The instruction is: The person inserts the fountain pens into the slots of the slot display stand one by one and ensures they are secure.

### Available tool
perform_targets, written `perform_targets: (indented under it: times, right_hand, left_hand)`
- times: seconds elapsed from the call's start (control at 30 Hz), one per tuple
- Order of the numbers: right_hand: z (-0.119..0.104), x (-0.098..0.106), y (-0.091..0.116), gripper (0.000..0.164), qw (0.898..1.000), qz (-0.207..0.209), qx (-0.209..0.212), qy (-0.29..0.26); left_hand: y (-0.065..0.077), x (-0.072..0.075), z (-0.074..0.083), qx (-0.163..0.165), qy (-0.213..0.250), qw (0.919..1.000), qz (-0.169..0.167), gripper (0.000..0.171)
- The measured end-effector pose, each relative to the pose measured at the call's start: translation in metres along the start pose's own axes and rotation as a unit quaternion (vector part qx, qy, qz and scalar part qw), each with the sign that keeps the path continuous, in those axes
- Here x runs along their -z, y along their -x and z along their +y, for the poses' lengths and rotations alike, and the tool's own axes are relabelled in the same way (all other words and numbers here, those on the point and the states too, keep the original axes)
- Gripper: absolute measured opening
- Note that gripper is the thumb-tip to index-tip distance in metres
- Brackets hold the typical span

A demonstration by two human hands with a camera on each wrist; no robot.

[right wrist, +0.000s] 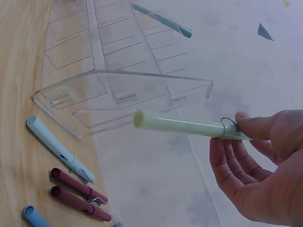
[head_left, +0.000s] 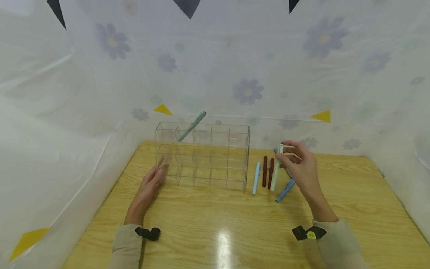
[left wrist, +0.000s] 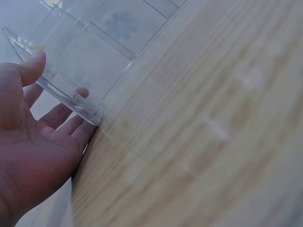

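Right grip: the right hand (head_left: 299,164) is clamped on the pale green pen (right wrist: 180,125), thumb against fingers at the clip end; the plain end is free.
Pale green pen: to the right of the organizer, beside the maroon pens in the head view; right wrist view has it raised, plain end toward the organizer's end panel.
Left grip: the left hand (head_left: 150,188) holds the left end panel edge, thumb on one side, fingers round the other. Pressure: can't tell.
Clear organizer (head_left: 248,149): on the tabletop (head_left: 188,231), dividers see-through.
Dark green pen (head_left: 192,127): leans in the upper row, left of centre, top sticking out.
Loose pens: light blue pen (head_left: 256,178), two maroon pens (head_left: 264,171), blue pen (head_left: 285,191), plus another blue pen (head_left: 289,173) partly behind the right hand.
Step, my read: slotting pens; this one is not in yet.
Pinch: good spot, I'd say; leaves the barrel clear to enter first.
Approach: lift over the rim, bring near upright above one cell, then lower.
Aim: sight on divider edges; clear walls are easy to misjudge.
Brace: steady the panel lightly; a hard push could skid the frame.
Risk: clip snagging a divider, or bumping the leaning pen.
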State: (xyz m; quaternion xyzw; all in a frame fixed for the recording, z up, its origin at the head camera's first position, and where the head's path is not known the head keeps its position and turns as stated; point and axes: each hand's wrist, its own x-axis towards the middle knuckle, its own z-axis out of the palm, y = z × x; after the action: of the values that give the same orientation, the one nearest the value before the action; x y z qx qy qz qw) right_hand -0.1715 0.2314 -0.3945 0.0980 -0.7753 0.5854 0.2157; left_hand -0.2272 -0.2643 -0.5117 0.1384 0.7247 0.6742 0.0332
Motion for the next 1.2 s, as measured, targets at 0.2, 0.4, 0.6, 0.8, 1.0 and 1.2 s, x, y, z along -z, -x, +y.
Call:
perform_targets:
  times: [0.2, 0.4, 0.6, 0.8, 1.0, 1.2]
  right_hand:
    - [-0.014, -0.011, -0.017, 0.039, 1.000, 0.007, 0.013, -0.021]
    - [-0.027, -0.024, -0.035, 0.038, 0.999, 0.007, 0.031, -0.044]
    - [-0.036, -0.037, -0.052, 0.035, 0.995, 0.010, 0.045, -0.087]
    - [-0.043, -0.050, -0.069, 0.032, 0.983, 0.006, 0.069, -0.171]
    - [-0.051, -0.066, -0.086, 0.031, 0.974, 0.014, 0.087, -0.210]
    - [-0.056, -0.082, -0.104, 0.031, 0.963, 0.027, 0.103, -0.247]
  left_hand:
    - [0.000, -0.001, 0.000, -0.003, 0.006, 1.0000, -0.003, 0.054]
    - [0.001, -0.001, 0.001, 0.001, -0.005, 1.0000, 0.008, 0.053]
    - [0.001, -0.002, 0.000, 0.001, 0.001, 1.0000, 0.007, 0.053]
    - [0.000, -0.001, -0.001, -0.004, 0.010, 0.9999, 0.002, 0.053]
    - [0.000, -0.001, 0.000, -0.004, 0.013, 0.9999, 0.000, 0.053]
    - [0.000, -0.002, -0.001, -0.001, 0.011, 0.9999, 0.000, 0.053]
